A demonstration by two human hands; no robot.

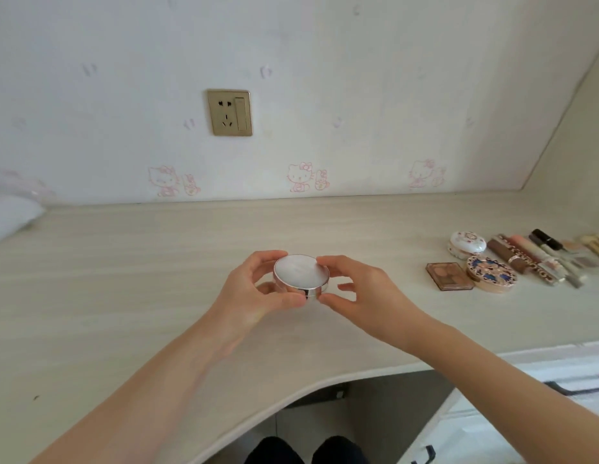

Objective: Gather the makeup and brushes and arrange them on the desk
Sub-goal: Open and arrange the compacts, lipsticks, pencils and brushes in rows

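left hand [254, 286] grips round silver compact [301, 273] at its left rim | compact held just above mid-desk [124, 279] | right hand [361, 293] pinches its right rim | step: placing; next likely: set it by makeup row [512, 259], far right

Looks like a home bedroom, a dressing corner. Pale wallpaper [358, 95] printed with pink cartoon cats, a gold-framed wall socket [229, 112] set in it. Light wood-grain desk [124, 262] with a curved front edge against the wall. Cosmetics there: a silver compact [300, 271], patterned compacts [491, 273], an eyeshadow palette [448, 276], tubes [522, 259]. White cabinet [566, 366] under the desk's right end.
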